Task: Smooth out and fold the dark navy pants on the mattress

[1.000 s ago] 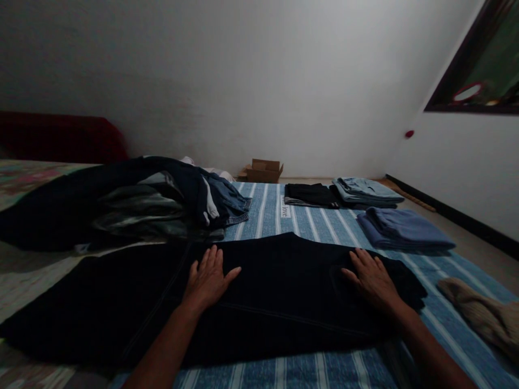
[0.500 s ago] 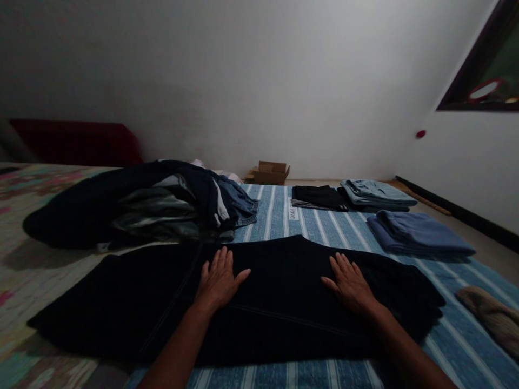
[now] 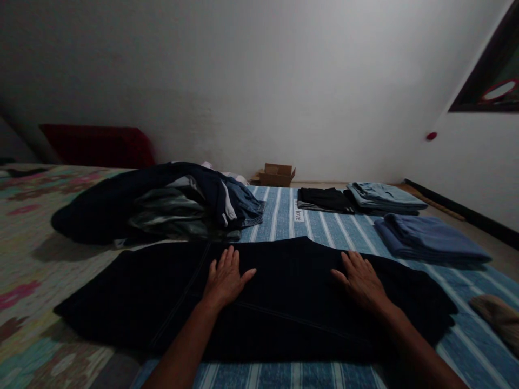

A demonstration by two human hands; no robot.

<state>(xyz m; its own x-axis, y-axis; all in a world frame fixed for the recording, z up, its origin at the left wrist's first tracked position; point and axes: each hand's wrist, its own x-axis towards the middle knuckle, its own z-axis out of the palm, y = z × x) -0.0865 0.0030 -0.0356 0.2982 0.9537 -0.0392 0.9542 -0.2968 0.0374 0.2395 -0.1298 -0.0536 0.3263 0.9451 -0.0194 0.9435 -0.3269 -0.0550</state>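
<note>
A pair of dark navy jeans [image 3: 284,302] lies flat across a blue striped sheet [image 3: 324,227] in front of me. My left hand [image 3: 227,278] rests palm down on the jeans near their middle, fingers stretched out. My right hand [image 3: 360,281] also lies flat on the jeans, further right, with its fingers spread. Neither hand holds anything.
A heap of unfolded dark clothes [image 3: 162,202] sits behind the jeans at left. Folded piles lie at the back right: black [image 3: 324,199], light denim [image 3: 383,197] and blue [image 3: 430,237]. A beige cloth [image 3: 497,313] is at the right edge, a cardboard box [image 3: 278,174] by the wall, a red cushion [image 3: 97,146] at far left.
The view has shifted, so everything sits further right in frame. My right hand slid left along the jeans and then back a little to the right. My left hand stays flat.
</note>
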